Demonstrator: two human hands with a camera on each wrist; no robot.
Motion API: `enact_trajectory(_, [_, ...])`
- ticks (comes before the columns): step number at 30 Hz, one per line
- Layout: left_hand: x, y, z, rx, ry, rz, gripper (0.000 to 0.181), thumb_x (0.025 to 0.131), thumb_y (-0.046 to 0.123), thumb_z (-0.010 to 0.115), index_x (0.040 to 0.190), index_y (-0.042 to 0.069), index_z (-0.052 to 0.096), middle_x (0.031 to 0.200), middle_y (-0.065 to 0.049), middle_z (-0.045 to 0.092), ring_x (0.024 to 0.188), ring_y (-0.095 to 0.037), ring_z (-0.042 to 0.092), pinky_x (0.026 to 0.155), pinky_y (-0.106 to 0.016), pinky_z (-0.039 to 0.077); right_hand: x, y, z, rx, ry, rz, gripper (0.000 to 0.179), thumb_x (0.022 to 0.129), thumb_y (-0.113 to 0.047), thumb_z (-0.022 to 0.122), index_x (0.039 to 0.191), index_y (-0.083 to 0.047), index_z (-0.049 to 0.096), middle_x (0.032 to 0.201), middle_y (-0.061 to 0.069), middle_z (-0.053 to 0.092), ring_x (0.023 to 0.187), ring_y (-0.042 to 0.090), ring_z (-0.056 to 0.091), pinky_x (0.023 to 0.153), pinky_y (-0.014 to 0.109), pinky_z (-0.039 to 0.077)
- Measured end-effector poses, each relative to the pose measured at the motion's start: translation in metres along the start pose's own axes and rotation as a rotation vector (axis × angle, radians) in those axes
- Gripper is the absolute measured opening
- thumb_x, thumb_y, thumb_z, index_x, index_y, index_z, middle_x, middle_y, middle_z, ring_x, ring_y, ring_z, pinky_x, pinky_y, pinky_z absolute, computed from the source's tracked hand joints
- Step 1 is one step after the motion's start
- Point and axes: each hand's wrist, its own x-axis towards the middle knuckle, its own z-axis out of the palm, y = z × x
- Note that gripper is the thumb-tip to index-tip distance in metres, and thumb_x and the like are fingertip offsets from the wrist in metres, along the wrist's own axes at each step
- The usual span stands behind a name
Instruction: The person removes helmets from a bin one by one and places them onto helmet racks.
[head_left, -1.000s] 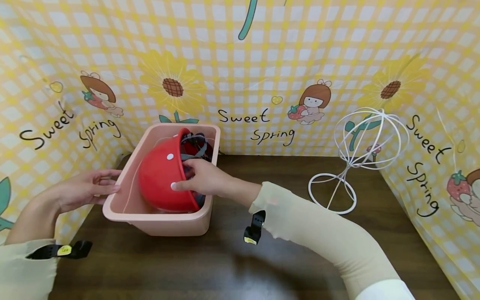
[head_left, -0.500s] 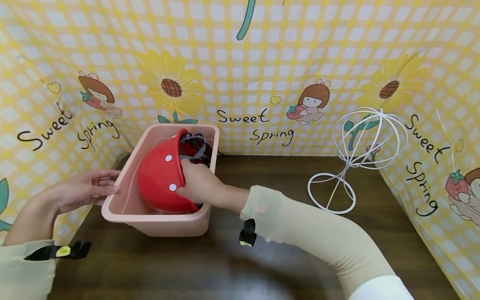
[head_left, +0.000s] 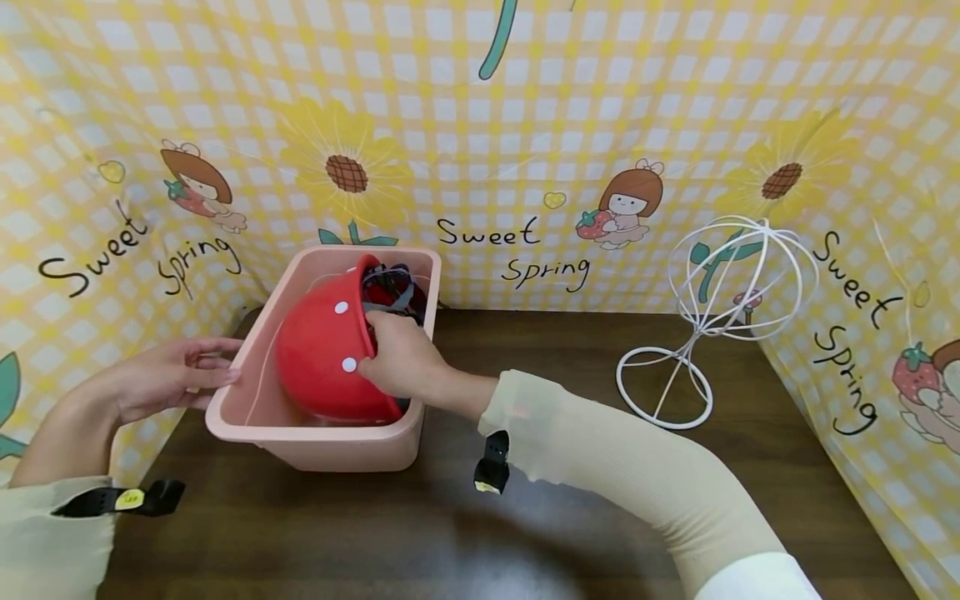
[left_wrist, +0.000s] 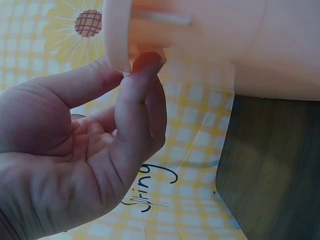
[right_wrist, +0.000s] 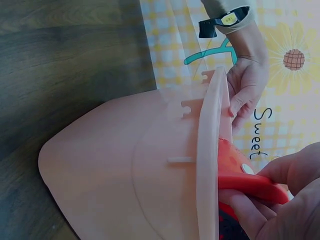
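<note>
A red helmet with white round studs lies on its side in a pink plastic bin, its opening turned to the right. Dark straps show inside the opening. My right hand grips the helmet's rim, thumb on the outer shell and fingers inside; the right wrist view shows the red brim pinched between them. On the bin's left side, my left hand holds the rim. In the left wrist view its thumb and curled fingers meet at the rim's edge.
To the right, a white wire stand with a round cage top and ring base stands on the dark wooden table. A yellow checked cloth with printed flowers hangs behind and along both sides.
My right hand has shifted slightly left and closed around the helmet's rim. The helmet has barely moved. My left hand stays on the bin.
</note>
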Motion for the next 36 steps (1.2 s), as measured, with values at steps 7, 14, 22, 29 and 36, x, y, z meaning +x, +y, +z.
enact_trajectory(7, [0.000, -0.002, -0.001, -0.014, -0.002, 0.003, 0.066, 0.106, 0.008, 0.053, 0.152, -0.014, 0.012, 0.112, 0.002, 0.068, 0.099, -0.016, 0.070, 0.084, -0.040, 0.060, 0.000, 0.002, -0.009, 0.203, 0.050, 0.068, 0.049, 0.092, -0.005, 0.074, 0.138, -0.007, 0.058, 0.107, 0.004, 0.072, 0.085, 0.012, 0.070, 0.074, 0.031, 0.062])
enact_trajectory(14, [-0.001, -0.002, -0.002, -0.011, -0.001, 0.000, 0.066, 0.106, 0.009, 0.053, 0.153, -0.014, 0.011, 0.113, 0.002, 0.068, 0.099, -0.015, 0.070, 0.084, -0.039, 0.060, -0.001, 0.006, -0.016, 0.430, 0.060, 0.144, 0.052, 0.096, 0.000, 0.067, 0.146, -0.006, 0.053, 0.113, 0.009, 0.073, 0.088, 0.019, 0.074, 0.072, 0.039, 0.063])
enact_trajectory(22, [0.000, -0.002, -0.001, -0.018, 0.002, -0.011, 0.068, 0.106, 0.010, 0.054, 0.153, -0.013, 0.011, 0.114, 0.001, 0.068, 0.099, -0.015, 0.070, 0.085, -0.040, 0.060, -0.008, 0.012, -0.018, 0.571, 0.115, 0.187, 0.062, 0.094, 0.000, 0.069, 0.152, -0.007, 0.047, 0.120, 0.009, 0.069, 0.102, 0.021, 0.070, 0.083, 0.043, 0.061])
enact_trajectory(29, [-0.001, -0.001, -0.001, -0.013, 0.001, -0.009, 0.069, 0.106, 0.011, 0.053, 0.154, -0.013, 0.010, 0.115, 0.002, 0.067, 0.100, -0.015, 0.069, 0.086, -0.040, 0.060, -0.020, 0.009, -0.028, 0.740, 0.163, 0.116, 0.056, 0.094, 0.004, 0.066, 0.148, -0.004, 0.050, 0.120, 0.010, 0.070, 0.103, 0.023, 0.071, 0.084, 0.043, 0.060])
enact_trajectory(36, [0.000, 0.000, 0.000, -0.013, 0.004, -0.005, 0.068, 0.106, 0.011, 0.053, 0.154, -0.013, 0.011, 0.114, 0.004, 0.068, 0.100, -0.014, 0.069, 0.085, -0.039, 0.060, -0.028, 0.016, -0.032, 0.889, 0.229, 0.065, 0.052, 0.096, 0.003, 0.065, 0.146, -0.002, 0.052, 0.119, 0.013, 0.071, 0.101, 0.028, 0.073, 0.081, 0.042, 0.061])
